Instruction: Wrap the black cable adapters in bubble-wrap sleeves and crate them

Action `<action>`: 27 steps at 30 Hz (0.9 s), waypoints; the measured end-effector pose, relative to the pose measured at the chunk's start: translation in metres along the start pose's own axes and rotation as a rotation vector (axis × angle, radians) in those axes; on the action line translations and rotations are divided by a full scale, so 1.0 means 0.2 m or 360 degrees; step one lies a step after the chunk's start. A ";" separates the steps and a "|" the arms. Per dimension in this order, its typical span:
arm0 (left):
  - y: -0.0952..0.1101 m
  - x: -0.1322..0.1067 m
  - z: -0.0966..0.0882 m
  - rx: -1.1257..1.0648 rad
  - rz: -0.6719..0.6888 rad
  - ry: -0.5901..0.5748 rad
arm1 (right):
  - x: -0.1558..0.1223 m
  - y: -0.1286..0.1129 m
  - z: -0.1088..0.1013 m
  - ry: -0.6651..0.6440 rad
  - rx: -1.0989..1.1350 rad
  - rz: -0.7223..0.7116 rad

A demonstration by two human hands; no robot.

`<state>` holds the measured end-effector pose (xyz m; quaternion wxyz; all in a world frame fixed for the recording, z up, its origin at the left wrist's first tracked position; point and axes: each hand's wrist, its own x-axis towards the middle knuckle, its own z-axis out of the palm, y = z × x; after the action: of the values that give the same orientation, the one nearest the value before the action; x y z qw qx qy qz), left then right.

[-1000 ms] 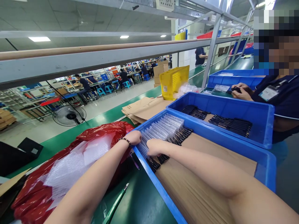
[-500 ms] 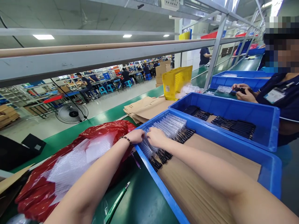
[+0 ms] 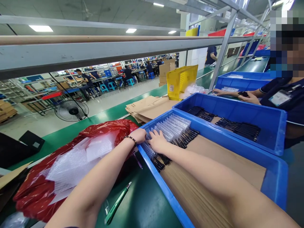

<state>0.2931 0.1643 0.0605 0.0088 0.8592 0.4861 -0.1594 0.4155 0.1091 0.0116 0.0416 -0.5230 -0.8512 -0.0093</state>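
Observation:
In the near blue bin [image 3: 251,158], bubble-wrap sleeves [image 3: 174,125] stand in a slanted row. Black cable-like ends [image 3: 187,138] stick out of them onto brown cardboard [image 3: 213,177]. My left hand [image 3: 139,135], with a beaded bracelet at its wrist, is at the bin's left corner. Its fingers curl down over the rim, and what they hold is hidden. Beside it, my right hand [image 3: 158,142] lies over the front sleeves with its fingers spread, touching their tops.
Left of the bin, a red plastic bag [image 3: 30,193] holds loose bubble-wrap sheets [image 3: 68,164]. A green utility knife [image 3: 118,202] lies on the green bench. Behind are cardboard sheets [image 3: 147,107], a yellow bin [image 3: 181,81] and a second blue bin [image 3: 273,129] with black parts. A co-worker [image 3: 285,98] sits at right.
My right hand's fingers have gone from bent together to spread over the sleeves. My left hand stays at the bin corner. One of the co-worker's hands has reached away to the left.

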 end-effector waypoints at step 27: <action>0.05 -0.08 -0.03 -0.0011 -0.0076 -0.0106 | -0.43 -0.07 -0.23 -0.0447 -0.0030 -0.0138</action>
<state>0.2958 0.1468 0.0698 0.0242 0.8415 0.5064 -0.1865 0.4439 0.0230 0.0500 -0.0832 -0.4823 -0.8704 0.0542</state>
